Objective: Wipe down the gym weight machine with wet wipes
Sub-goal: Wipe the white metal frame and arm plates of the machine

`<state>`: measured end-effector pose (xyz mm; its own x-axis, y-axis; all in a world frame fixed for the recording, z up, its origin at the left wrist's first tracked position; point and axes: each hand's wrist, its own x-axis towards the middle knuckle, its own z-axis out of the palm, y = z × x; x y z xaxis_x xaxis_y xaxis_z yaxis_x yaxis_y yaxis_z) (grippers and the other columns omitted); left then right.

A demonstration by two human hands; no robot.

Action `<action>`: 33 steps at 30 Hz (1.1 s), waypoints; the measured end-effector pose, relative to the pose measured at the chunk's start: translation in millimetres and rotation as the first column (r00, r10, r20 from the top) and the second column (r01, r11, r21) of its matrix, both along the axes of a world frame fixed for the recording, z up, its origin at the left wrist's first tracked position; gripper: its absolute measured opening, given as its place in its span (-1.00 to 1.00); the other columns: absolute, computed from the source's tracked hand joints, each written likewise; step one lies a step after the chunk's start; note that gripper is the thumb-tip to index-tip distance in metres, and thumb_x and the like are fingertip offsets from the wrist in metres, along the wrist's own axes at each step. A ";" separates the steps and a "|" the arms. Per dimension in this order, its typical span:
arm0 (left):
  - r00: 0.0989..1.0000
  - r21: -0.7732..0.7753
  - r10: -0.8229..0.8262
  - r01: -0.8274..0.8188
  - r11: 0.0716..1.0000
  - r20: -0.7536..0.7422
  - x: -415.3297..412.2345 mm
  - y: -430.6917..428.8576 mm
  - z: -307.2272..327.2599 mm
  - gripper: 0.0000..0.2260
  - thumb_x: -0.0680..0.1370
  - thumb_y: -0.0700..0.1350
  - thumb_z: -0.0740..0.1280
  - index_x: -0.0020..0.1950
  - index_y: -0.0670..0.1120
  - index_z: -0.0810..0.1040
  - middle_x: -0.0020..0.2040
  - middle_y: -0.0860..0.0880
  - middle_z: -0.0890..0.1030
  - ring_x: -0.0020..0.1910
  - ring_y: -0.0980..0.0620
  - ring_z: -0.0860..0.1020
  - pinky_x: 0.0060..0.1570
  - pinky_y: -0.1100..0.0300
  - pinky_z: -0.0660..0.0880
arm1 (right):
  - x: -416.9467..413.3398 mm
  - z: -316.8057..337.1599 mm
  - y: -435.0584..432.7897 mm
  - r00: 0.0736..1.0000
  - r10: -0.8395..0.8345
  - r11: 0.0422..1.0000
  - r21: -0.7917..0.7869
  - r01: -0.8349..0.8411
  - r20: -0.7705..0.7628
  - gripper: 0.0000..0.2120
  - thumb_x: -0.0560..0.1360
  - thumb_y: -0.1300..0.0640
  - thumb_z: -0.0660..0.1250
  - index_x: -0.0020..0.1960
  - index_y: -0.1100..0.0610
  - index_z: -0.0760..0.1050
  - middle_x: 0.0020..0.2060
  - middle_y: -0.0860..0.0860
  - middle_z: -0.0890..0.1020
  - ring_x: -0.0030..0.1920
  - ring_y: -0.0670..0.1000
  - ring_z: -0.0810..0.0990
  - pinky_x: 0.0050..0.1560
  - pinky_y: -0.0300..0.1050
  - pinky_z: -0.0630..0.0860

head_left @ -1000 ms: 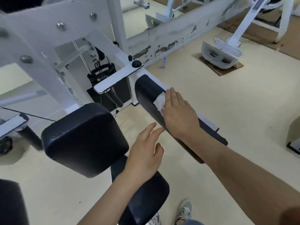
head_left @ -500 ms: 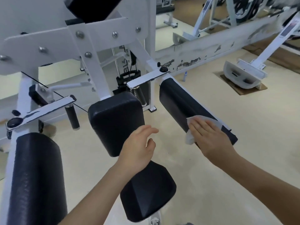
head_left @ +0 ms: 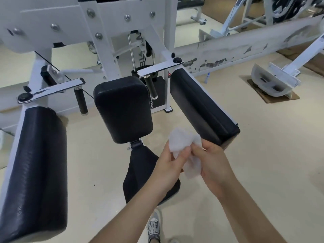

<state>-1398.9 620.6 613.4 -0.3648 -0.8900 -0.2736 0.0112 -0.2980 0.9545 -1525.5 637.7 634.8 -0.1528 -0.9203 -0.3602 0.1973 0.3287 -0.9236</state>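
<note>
We stand at the near end of a white-framed weight machine [head_left: 105, 32], looking down at its black pads. The upright back pad [head_left: 122, 109] sits in the middle with the seat pad [head_left: 140, 169] below it. A long left arm pad [head_left: 38, 169] runs down the left side, and a right arm pad [head_left: 201, 106] angles from the far centre toward the near right. Strips of pale floor [head_left: 254, 137] lie open between the seat and each arm pad. To the right of the right arm pad the floor is broad and bare as far as a footplate [head_left: 270, 81] on a cardboard sheet [head_left: 280, 99]. A small bottle [head_left: 207, 77] stands by the far wall.

The crumpled white wet wipe [head_left: 182, 139] is off the machine, held in the air above the seat pad's right edge, just near of the right arm pad's squared near end. Our left grip [head_left: 168, 165] pinches its upper bunch under the thumb. Our right grip [head_left: 213, 163] has its fingers curled round the lower part, so the wipe lies between the two. The right knuckles overlap the pad's near corner in view; we cannot tell whether they touch it. A shoe [head_left: 154, 227] shows below our arms.
</note>
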 end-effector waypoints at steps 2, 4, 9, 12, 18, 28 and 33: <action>0.991 0.042 0.132 -0.133 0.990 0.020 9.0 10.5 7.1 -0.69 0.53 0.07 0.36 0.24 0.01 0.55 0.12 0.00 0.67 0.13 0.00 0.63 0.17 -0.11 0.54 | 14.2 1.3 14.1 0.987 0.046 0.998 0.036 -0.052 0.154 -0.78 0.61 0.22 0.23 0.14 0.18 0.62 0.02 0.15 0.70 0.07 0.14 0.68 0.13 0.13 0.58; 0.966 0.079 0.257 -0.257 0.963 0.017 20.8 20.4 13.6 -0.82 0.59 -0.06 0.34 0.11 -0.09 0.63 0.03 -0.08 0.70 0.08 -0.08 0.65 0.17 -0.12 0.54 | 22.1 0.2 21.9 0.986 0.056 0.997 0.035 -0.062 0.158 -0.79 0.59 0.24 0.23 0.11 0.22 0.61 -0.02 0.15 0.71 0.02 0.13 0.69 0.08 0.07 0.60; 0.844 0.354 0.469 -0.369 0.859 -0.258 58.0 41.3 32.1 -0.75 0.63 -0.08 0.26 0.01 -0.26 0.59 -0.20 -0.15 0.61 -0.19 -0.05 0.56 -0.16 0.14 0.48 | 39.3 9.8 23.7 0.902 0.195 0.967 0.076 -0.241 0.385 -0.61 0.54 0.03 0.27 0.17 0.33 0.59 -0.23 0.22 0.58 -0.44 0.01 0.43 -0.53 -0.30 0.28; 0.817 0.327 0.531 -0.451 0.831 -0.223 81.3 47.6 45.4 -0.74 0.62 -0.04 0.26 -0.17 -0.18 0.55 -0.36 -0.10 0.45 -0.36 0.02 0.43 -0.26 0.17 0.40 | 56.8 9.9 23.8 0.880 0.288 0.930 0.107 -0.351 0.378 -0.55 0.58 -0.12 0.23 0.13 0.23 0.65 -0.21 0.30 0.58 -0.27 0.13 0.38 -0.36 -0.18 0.24; 0.916 0.049 0.359 -0.356 0.933 -0.179 120.8 46.7 61.4 -0.80 0.60 -0.13 0.29 -0.04 -0.18 0.68 -0.06 -0.12 0.70 -0.05 0.02 0.66 -0.05 0.23 0.55 | 93.4 9.3 41.1 0.795 0.129 0.985 0.019 -0.173 0.593 -0.61 0.61 0.03 0.19 0.20 0.30 0.59 0.04 0.19 0.62 0.07 0.06 0.62 0.15 0.02 0.47; 0.949 0.047 0.137 -0.129 0.991 -0.283 177.0 30.1 103.1 -0.79 0.37 -0.11 0.49 -0.22 -0.15 0.49 -0.28 -0.14 0.50 -0.26 -0.04 0.53 -0.24 0.12 0.47 | 146.1 26.0 49.6 0.776 0.211 0.965 0.001 -0.263 0.594 -0.57 0.58 0.16 0.32 0.37 0.34 0.37 -0.03 0.13 0.56 -0.11 0.06 0.58 -0.11 -0.03 0.58; 0.957 -0.225 0.255 -0.282 0.933 -0.139 201.7 33.2 114.3 -0.81 0.44 -0.07 0.48 -0.23 -0.04 0.48 -0.26 -0.05 0.49 -0.25 0.01 0.52 -0.33 0.14 0.49 | 154.4 55.5 59.4 0.965 0.025 0.991 -0.135 0.011 0.260 -0.85 0.51 0.21 0.35 0.02 0.15 0.68 -0.06 0.13 0.67 -0.02 0.08 0.63 -0.02 -0.04 0.60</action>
<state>-1197.2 653.8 727.7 -0.1181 -0.9929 -0.0127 0.1631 -0.0320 0.9861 -1371.1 697.1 690.3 -0.0635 -0.9634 -0.2603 0.4347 0.2081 -0.8762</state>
